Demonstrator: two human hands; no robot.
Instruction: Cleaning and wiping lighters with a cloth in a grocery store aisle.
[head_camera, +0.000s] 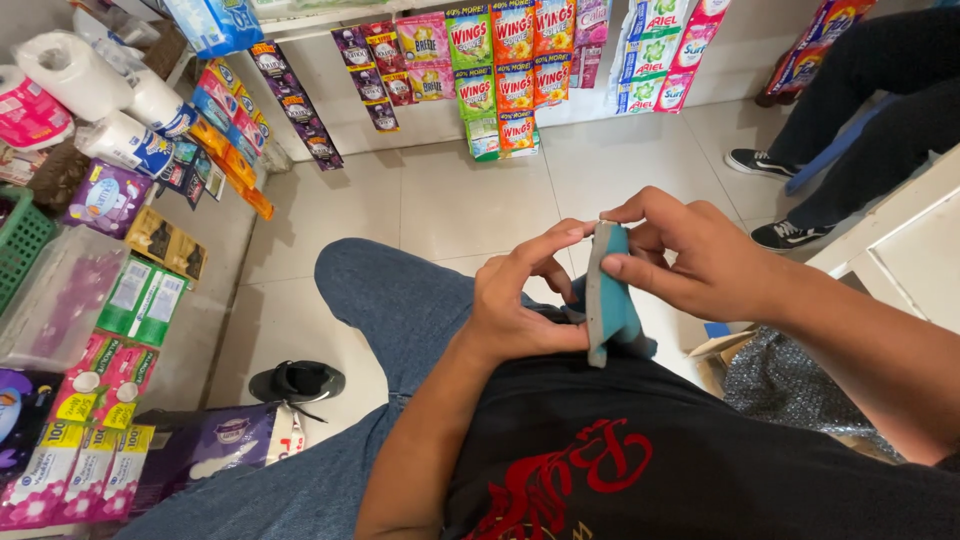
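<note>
Item: flat teal-and-grey case (606, 300), held upright over the lap, above the black shirt (640, 450). Left hand (515, 305) grasped its lower edge, thumb along the near face. Right hand (690, 265) pinched the top edge between fingertips. Handling note: judged best kept steady from below while the upper fingers worked the rim. Surroundings: tiled floor (450, 200), hanging sachet strips (500, 75).

I'm looking down into a small grocery shop: strips of detergent sachets (497, 75) hang along the white wall, and paper rolls (75, 75) and boxed goods (145, 300) crowd the shelf on the left. The floor (450, 200) is pale tile
</note>
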